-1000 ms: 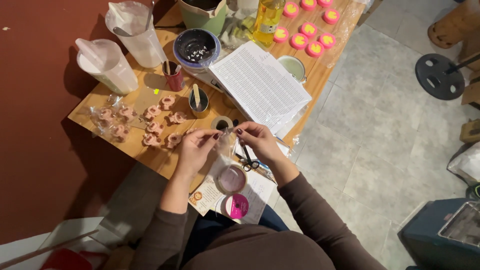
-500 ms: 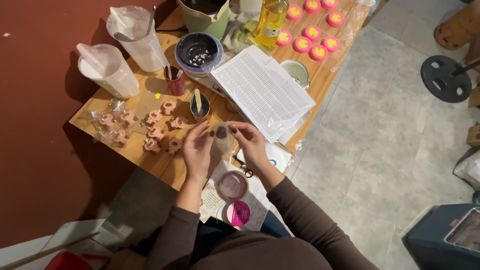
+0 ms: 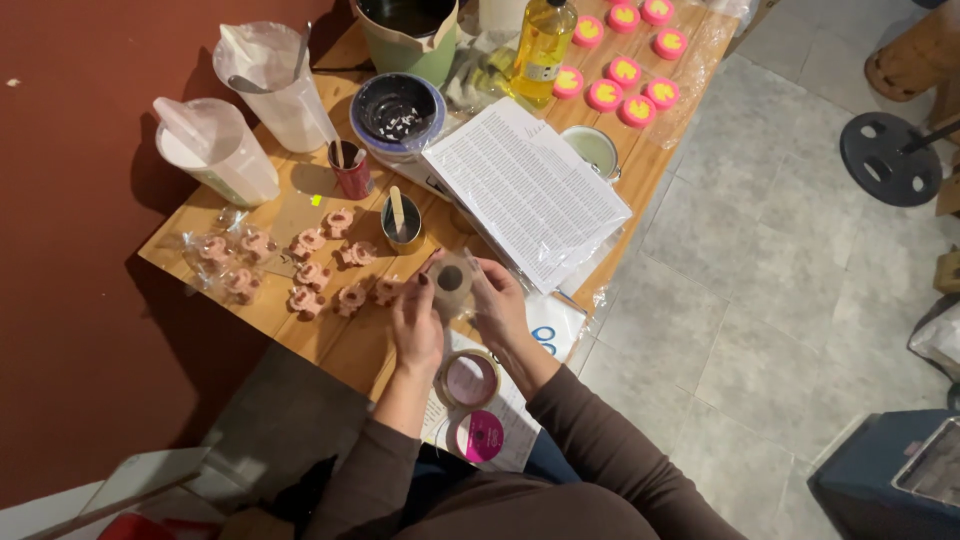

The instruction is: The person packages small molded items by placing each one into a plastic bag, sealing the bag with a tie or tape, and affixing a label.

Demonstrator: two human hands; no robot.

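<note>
Fingers of both my hands close around one small round tin (image 3: 450,281): my left hand (image 3: 417,322) grips its left side, my right hand (image 3: 498,308) grips its right side, and the tin is held between them just above the near edge of the wooden counter (image 3: 330,340). The tin's open face is turned up toward the camera; what is inside it I cannot tell.

Positions relative to the held tin:
- Directly nearer to me: a round tin with a pale lilac fill (image 3: 468,379), and behind that a round magenta lid (image 3: 479,436), both resting on white paper on my lap.
- Just beyond: a small metal cup with a wooden stick (image 3: 402,219).
- Beyond and right: a stack of printed sheets (image 3: 525,190).
- Left: a scatter of pink moulded pieces (image 3: 310,270) on the counter.
- Far beyond, left: two plastic measuring jugs (image 3: 215,150), a red cup (image 3: 350,168) and a dark bowl (image 3: 397,108).
- Far beyond, right: an oil bottle (image 3: 543,45) and pink-rimmed round tins with yellow centres (image 3: 625,70).
</note>
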